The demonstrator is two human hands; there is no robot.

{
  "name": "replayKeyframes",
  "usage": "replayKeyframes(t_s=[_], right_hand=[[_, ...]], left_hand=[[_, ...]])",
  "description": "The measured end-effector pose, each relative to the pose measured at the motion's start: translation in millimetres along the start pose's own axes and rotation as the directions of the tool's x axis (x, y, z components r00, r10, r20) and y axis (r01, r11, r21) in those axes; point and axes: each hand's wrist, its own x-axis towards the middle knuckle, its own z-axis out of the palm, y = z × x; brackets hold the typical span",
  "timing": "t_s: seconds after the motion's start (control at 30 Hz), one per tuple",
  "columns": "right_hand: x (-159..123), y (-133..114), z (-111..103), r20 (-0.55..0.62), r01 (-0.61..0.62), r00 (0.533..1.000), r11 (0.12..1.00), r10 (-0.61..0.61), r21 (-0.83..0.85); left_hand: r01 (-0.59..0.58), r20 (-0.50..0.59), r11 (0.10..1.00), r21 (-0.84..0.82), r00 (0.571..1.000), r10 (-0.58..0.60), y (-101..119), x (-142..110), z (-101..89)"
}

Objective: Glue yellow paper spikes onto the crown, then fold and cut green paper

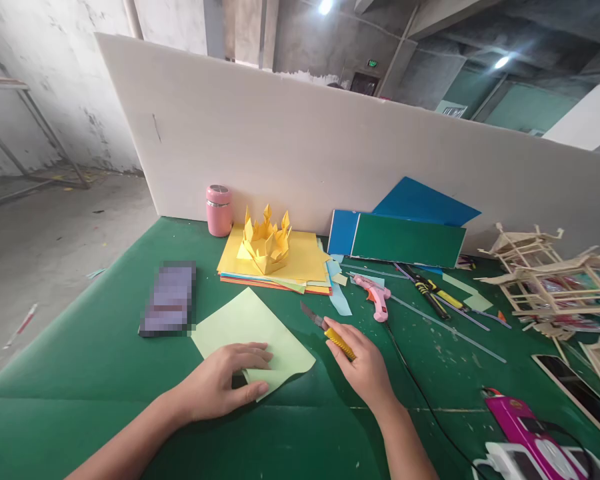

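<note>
A light green sheet of paper [253, 320] lies turned cornerwise on the green tabletop, its right corner curling up a little. Flat on its lower part rests my left hand [230, 377], fingers stretched out and thumb apart. My right hand [363, 363] is closed around a yellow utility knife [341, 342]. The knife's dark blade [310, 313] is out and points up and left, just right of the paper and apart from it. Behind the sheet, a yellow folded-paper crown [267, 247] stands on a stack of coloured paper [305, 257].
A pink glue gun [377, 297] with a black cord lies right of the paper. Beyond it are pliers [430, 293], glue sticks and wooden stick models [545, 287]. A phone [580, 393] and power strip [520, 460] sit at right. A pink flask [219, 212] stands near the white partition [280, 133].
</note>
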Motion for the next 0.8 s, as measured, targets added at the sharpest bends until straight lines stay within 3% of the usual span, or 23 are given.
replayKeyframes(t_s=[0.17, 0.5, 0.67, 0.8], right_hand=[[-2, 0, 4, 0.025, 0.088, 0.996, 0.996, -0.087, -0.032], [-2, -4, 1, 0.027, 0.122, 0.992, 0.992, -0.122, -0.016], [-3, -6, -9, 0.007, 0.17, 0.985, 0.984, -0.171, 0.049], [-3, -11, -17, 0.021, 0.241, 0.969, 0.963, -0.245, 0.121]], left_hand=[[0.002, -0.037, 0.999, -0.032, 0.999, -0.003, 1, 2, 2.4], [0.067, -0.089, 0.995, -0.074, 0.993, -0.074, 1, 5, 5.3], [0.188, -0.192, 0.961, -0.203, 0.955, -0.227, 1, 8, 4.8], [0.291, -0.205, 0.891, -0.349, 0.904, -0.376, -2, 11, 6.3]])
